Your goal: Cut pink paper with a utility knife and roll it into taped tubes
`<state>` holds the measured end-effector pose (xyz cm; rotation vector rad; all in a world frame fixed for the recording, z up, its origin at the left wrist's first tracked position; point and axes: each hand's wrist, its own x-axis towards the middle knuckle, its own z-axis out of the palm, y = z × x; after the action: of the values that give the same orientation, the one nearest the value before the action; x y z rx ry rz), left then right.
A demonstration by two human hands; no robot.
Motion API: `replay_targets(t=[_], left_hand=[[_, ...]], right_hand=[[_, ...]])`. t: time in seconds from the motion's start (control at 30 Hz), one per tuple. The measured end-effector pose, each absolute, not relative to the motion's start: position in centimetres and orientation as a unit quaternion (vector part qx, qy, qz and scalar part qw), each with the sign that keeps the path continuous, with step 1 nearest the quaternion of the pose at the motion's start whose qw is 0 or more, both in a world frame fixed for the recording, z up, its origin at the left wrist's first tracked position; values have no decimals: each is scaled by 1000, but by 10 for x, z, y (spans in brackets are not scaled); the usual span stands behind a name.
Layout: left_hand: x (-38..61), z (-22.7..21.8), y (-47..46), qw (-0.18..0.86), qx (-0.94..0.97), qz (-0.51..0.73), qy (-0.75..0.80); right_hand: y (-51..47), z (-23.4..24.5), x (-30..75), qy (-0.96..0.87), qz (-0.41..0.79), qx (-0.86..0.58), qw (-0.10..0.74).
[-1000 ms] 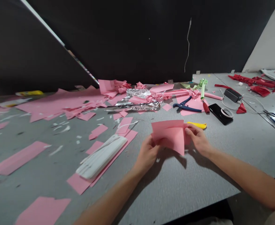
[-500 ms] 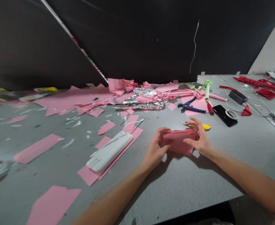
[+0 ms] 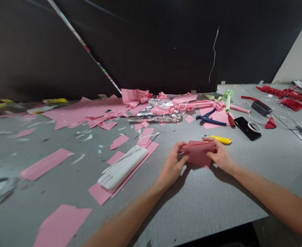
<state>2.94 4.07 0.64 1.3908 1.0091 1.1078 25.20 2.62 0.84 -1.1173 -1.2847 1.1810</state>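
Observation:
A folded pink paper sheet (image 3: 199,152) is held just above the grey table (image 3: 218,199) between both hands. My left hand (image 3: 172,165) pinches its left edge with thumb and fingers. On the right edge my right hand (image 3: 221,157) is closed, fingers over the top fold. A yellow utility knife (image 3: 221,139) lies just beyond my right hand. To the left of my left hand lies a white flat bundle (image 3: 124,167) on a pink strip.
Pink paper scraps (image 3: 86,111) and crumpled foil (image 3: 161,109) cover the far table. Blue-handled pliers (image 3: 208,118), a black phone (image 3: 246,127) with a tape ring, a green roll (image 3: 227,99) and red paper pieces (image 3: 287,97) lie at the right. Loose pink strips (image 3: 46,164) lie left.
The pink sheet was held up open a second ago; it is now folded over into a smaller, thicker piece and lowered towards the table, both hands closing on its ends.

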Motion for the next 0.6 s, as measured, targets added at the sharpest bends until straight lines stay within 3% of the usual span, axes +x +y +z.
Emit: replay_targets(t=[0.23, 0.4, 0.6], left_hand=[[30, -4, 40, 507, 571, 505, 402], [27, -8, 44, 524, 599, 467, 384], [27, -11, 44, 455, 611, 527, 377]], right_hand=[[28, 5, 248, -534, 459, -446, 553], [31, -5, 250, -576, 464, -438, 512], [30, -6, 250, -591, 437, -418, 534]])
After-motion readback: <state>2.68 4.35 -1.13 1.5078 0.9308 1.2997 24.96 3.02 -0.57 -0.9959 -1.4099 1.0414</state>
